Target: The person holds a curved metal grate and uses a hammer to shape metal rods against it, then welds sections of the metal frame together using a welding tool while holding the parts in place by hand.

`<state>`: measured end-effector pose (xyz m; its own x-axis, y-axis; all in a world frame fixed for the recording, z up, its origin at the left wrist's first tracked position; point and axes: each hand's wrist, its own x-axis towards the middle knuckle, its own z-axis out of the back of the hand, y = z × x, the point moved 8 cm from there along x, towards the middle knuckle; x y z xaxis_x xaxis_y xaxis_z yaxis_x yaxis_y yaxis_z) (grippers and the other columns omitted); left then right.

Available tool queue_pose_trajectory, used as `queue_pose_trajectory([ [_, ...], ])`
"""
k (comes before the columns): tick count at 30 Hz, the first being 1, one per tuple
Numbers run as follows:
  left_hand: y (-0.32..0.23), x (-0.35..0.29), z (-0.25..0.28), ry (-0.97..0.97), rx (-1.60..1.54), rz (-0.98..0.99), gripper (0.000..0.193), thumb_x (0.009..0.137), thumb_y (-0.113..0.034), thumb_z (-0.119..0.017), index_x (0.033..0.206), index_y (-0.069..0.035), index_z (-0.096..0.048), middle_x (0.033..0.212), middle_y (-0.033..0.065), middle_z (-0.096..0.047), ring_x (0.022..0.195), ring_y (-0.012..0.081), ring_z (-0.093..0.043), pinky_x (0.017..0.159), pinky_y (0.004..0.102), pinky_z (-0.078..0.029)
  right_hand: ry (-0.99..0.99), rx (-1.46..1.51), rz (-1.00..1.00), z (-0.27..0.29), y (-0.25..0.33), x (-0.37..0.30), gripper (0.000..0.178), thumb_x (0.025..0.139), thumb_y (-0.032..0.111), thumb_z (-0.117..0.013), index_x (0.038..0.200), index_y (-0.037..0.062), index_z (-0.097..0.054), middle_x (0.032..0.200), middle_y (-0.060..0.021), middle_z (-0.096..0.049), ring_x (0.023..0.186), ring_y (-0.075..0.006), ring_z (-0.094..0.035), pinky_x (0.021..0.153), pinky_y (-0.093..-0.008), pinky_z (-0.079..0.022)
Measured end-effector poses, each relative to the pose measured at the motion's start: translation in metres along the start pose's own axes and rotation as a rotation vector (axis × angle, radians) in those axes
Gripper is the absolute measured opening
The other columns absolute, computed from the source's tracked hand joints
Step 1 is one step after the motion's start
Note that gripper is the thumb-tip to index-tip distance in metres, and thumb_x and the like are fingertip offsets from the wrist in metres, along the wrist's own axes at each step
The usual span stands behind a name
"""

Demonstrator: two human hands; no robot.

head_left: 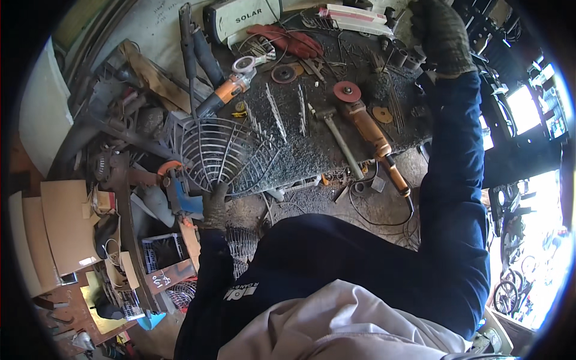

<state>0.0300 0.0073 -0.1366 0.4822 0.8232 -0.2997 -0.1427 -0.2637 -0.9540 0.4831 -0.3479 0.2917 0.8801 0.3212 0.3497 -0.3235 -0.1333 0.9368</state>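
Observation:
My left hand [215,209], in a dirty grey work glove, grips the near edge of a curved metal wire grille [219,147]. The grille is made of bent ribs crossed by bars and lies at the left front of the workbench [312,162]. Stretched far forward to the right is my right hand [445,39], gloved too, near the bench's far right end. Its fingers are dark and partly cut off by the top edge, so their grip does not show. Just beyond the grille rests an orange angle grinder [228,90].
A larger grinder [369,129] with a red disc and a hammer [339,141] lie mid-bench among metal scraps. Red gloves [288,42] and a white-green box [243,19] are at the back. Cardboard boxes [72,228] stand at left; a cord [384,222] hangs in front.

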Motion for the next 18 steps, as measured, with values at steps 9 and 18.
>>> queue_pose_trajectory([
  [9, 0.003, 0.010, 0.005, 0.009, 0.151, -0.066, 0.055, 0.085, -0.028, -0.075, 0.130, -0.005, -0.053, 0.118, 0.0121, -0.058, 0.100, 0.0248, -0.062, 0.081, 0.0367, -0.055, 0.358, -0.941, 0.319, -0.142, -0.082, -0.021, 0.026, 0.095, 0.026, -0.059, 0.116, 0.0118, -0.062, 0.090, -0.0020, -0.063, 0.074, -0.0219, -0.058, 0.068, -0.0344, -0.049],
  [18, -0.052, -0.012, -0.014, 0.232, 0.291, -0.338, 0.052, 0.090, -0.027, -0.072, 0.130, 0.000, -0.053, 0.121, 0.0122, -0.060, 0.109, 0.0265, -0.056, 0.094, 0.0396, -0.044, 0.604, -1.267, 0.243, -0.255, -0.181, -0.005, 0.032, 0.093, 0.022, -0.061, 0.123, 0.0143, -0.057, 0.103, -0.0027, -0.060, 0.088, -0.0212, -0.054, 0.078, -0.0353, -0.046],
])
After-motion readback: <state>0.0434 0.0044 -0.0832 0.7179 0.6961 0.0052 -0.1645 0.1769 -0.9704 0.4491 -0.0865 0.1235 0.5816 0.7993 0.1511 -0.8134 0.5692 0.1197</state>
